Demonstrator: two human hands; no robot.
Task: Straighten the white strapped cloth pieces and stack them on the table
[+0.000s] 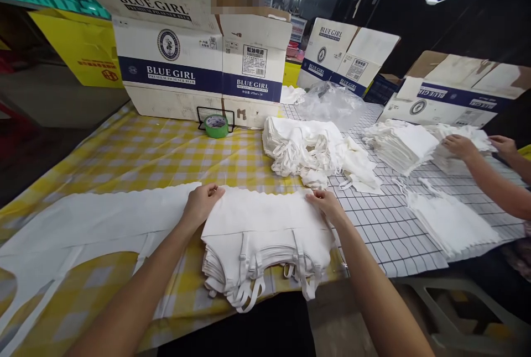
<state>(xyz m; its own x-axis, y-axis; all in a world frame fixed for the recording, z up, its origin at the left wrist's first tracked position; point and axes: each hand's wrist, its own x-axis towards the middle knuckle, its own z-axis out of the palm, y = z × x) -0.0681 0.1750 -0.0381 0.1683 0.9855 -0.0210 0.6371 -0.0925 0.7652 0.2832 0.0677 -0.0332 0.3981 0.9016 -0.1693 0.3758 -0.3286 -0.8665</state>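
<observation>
Stacked white garments [265, 238] lie near the front edge of the yellow checked cloth [166, 158], many layers deep, straps [249, 293] hanging toward the wearer. Left and right hands [204, 202] [326, 205] each pinch a far corner of the top piece [261, 210]. Layering looks well along; top piece roughly aligned. One spread piece [103, 213] to the left, seemingly unstacked. Beyond: loose heap [307, 150], sorted or not, can't tell. Far right: co-worker's hand [460, 147] at another pile [452, 150].

From my remote feed I see 3 Blue Girl cartons [203, 72]: green tape roll [216, 127] & blk wire frame [233, 119] by the largest, clear plastic bag [334, 104] nr the middle 1, yellow box [81, 50] w/ red print far L.
</observation>
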